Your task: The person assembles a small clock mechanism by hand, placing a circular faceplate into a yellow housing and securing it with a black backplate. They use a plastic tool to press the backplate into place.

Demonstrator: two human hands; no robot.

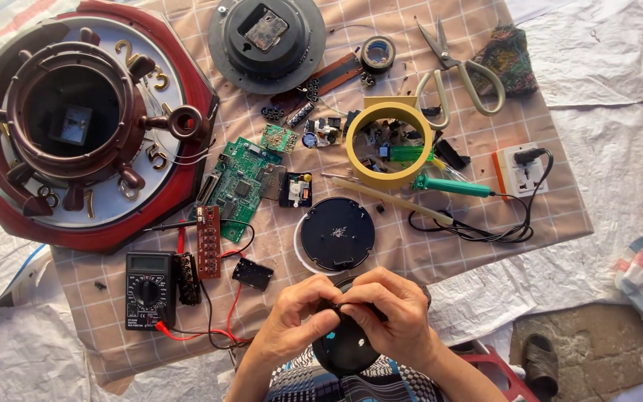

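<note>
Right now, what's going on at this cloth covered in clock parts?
A person seated at a checked cloth holds a round black plastic part in front of them. Both the left hand and the right hand pinch at its top edge. A second round black disc lies just beyond, with a green circuit board, a black multimeter and a large red-framed wall clock on the left.

The wall clock (83,126) frame is glossy dark-red plastic; the checked cloth (485,223) looks matt; the scissors (452,63) blades are metal.
</note>
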